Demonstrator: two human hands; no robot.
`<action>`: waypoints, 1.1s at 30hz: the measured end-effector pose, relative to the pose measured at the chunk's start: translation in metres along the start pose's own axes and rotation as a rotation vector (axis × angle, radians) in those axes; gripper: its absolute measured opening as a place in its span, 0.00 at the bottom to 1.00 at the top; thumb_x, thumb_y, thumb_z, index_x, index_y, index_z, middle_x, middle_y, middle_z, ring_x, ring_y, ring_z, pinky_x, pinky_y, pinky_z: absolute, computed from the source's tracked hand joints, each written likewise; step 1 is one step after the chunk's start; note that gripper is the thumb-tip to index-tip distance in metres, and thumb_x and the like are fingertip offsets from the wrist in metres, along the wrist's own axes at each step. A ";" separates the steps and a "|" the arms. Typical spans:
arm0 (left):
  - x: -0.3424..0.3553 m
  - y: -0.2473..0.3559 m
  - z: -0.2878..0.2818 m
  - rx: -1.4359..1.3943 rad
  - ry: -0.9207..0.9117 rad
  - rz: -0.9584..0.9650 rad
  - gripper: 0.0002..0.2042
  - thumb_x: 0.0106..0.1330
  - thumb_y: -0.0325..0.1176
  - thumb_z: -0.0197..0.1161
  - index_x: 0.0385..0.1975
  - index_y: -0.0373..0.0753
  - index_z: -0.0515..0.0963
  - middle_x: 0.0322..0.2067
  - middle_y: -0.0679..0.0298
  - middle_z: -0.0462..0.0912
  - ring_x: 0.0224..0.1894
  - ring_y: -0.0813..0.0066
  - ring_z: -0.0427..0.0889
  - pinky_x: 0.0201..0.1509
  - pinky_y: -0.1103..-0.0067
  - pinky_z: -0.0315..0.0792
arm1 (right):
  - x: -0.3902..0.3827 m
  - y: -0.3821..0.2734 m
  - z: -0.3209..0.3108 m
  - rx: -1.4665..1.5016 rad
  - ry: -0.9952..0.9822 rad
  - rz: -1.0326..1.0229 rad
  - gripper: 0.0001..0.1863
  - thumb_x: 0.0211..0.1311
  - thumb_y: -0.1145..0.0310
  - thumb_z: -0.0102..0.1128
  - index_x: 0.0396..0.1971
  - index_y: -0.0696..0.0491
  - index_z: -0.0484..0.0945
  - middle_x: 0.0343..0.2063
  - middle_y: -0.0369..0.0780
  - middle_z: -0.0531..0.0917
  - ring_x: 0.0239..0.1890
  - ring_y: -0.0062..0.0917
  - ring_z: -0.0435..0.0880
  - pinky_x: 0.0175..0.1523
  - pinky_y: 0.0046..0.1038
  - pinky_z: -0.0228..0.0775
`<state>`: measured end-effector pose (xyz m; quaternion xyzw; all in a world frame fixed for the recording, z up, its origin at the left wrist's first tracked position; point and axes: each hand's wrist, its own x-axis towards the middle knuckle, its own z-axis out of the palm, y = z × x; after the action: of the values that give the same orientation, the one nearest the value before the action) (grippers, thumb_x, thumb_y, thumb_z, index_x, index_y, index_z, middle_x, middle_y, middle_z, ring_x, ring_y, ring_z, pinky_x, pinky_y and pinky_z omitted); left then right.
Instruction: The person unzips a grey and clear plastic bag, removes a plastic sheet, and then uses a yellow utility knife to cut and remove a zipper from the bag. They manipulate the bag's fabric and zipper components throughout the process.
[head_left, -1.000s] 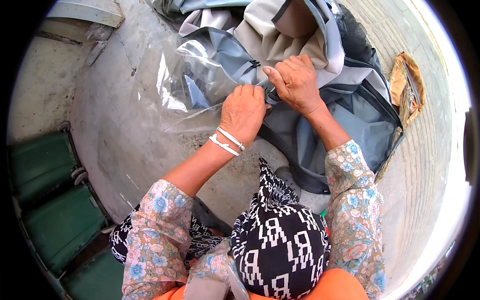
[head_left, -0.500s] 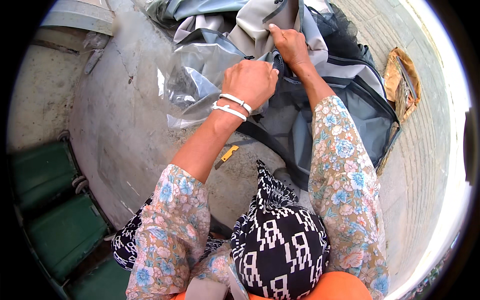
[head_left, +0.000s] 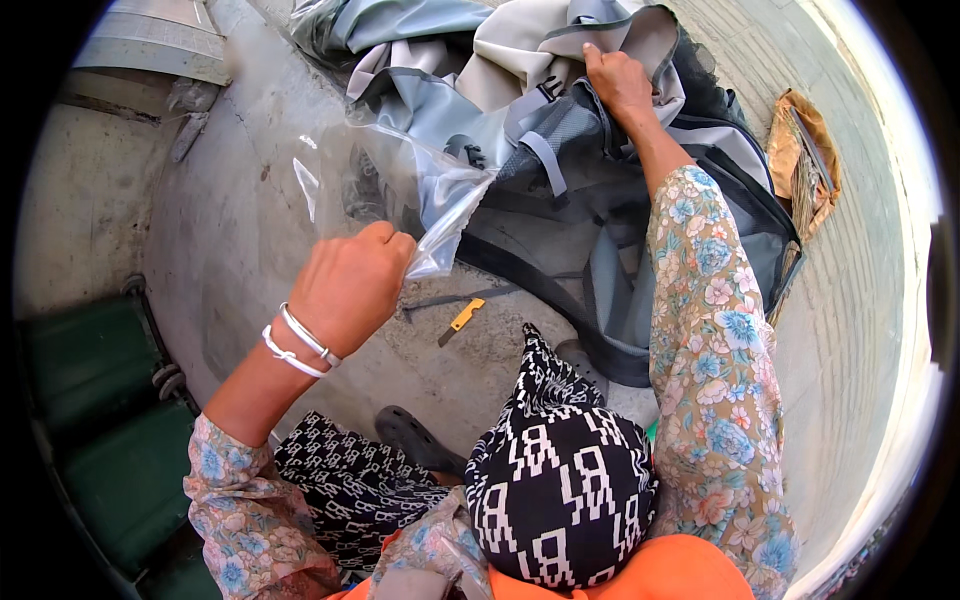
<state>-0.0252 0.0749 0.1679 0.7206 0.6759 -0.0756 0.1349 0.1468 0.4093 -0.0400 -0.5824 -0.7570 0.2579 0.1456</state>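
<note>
My left hand is closed on the edge of a clear plastic sheet or bag, pulled taut toward me on the left. Farther right, my right hand grips the light grey fabric of a large grey bag. The bag lies spread out, with black mesh, straps and zip edges. A black buckle and a short grey strap show between my hands. Part of the bag is seen through the plastic.
A yellow cutter knife lies on the concrete floor in front of my knees. Folded grey-blue fabric is heaped at the back. An orange-brown cloth bundle sits at the right. Green panels stand at the left.
My left hand has moved left and nearer, drawing the plastic away from the grey bag. My right hand has shifted slightly up and right, and the buckle and strap are now exposed.
</note>
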 end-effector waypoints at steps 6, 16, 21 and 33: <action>-0.139 -0.089 -0.049 -0.246 -0.012 -0.168 0.02 0.56 0.26 0.64 0.28 0.36 0.79 0.21 0.59 0.75 0.21 0.56 0.71 0.26 0.69 0.68 | 0.013 0.053 -0.016 -0.097 0.046 0.176 0.37 0.66 0.41 0.37 0.42 0.60 0.83 0.45 0.59 0.81 0.52 0.55 0.77 0.60 0.46 0.66; -0.421 -0.230 -0.023 -0.424 0.213 -1.059 0.09 0.61 0.32 0.63 0.25 0.33 0.80 0.18 0.71 0.75 0.22 0.82 0.70 0.27 0.79 0.63 | 0.044 0.115 -0.041 -0.260 0.110 0.321 0.45 0.66 0.33 0.31 0.43 0.62 0.82 0.46 0.59 0.80 0.54 0.54 0.77 0.60 0.48 0.66; -0.475 -0.204 -0.040 -0.476 0.435 -1.243 0.11 0.64 0.34 0.61 0.38 0.35 0.84 0.18 0.80 0.70 0.18 0.92 0.57 0.21 0.86 0.50 | 0.043 0.166 -0.001 -0.352 0.093 0.165 0.43 0.73 0.40 0.25 0.38 0.67 0.81 0.41 0.61 0.81 0.47 0.56 0.79 0.53 0.50 0.69; -0.507 -0.324 -0.080 0.340 0.829 -1.607 0.21 0.60 0.52 0.68 0.46 0.44 0.85 0.39 0.70 0.86 0.40 0.81 0.78 0.47 0.80 0.71 | -0.050 0.047 -0.087 -0.405 0.325 -0.713 0.16 0.70 0.62 0.53 0.46 0.58 0.80 0.46 0.46 0.82 0.52 0.38 0.78 0.57 0.38 0.67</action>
<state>-0.3912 -0.3689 0.3618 0.0138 0.9474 0.0194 -0.3192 0.2438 0.3897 0.0098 -0.3345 -0.9131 -0.0570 0.2259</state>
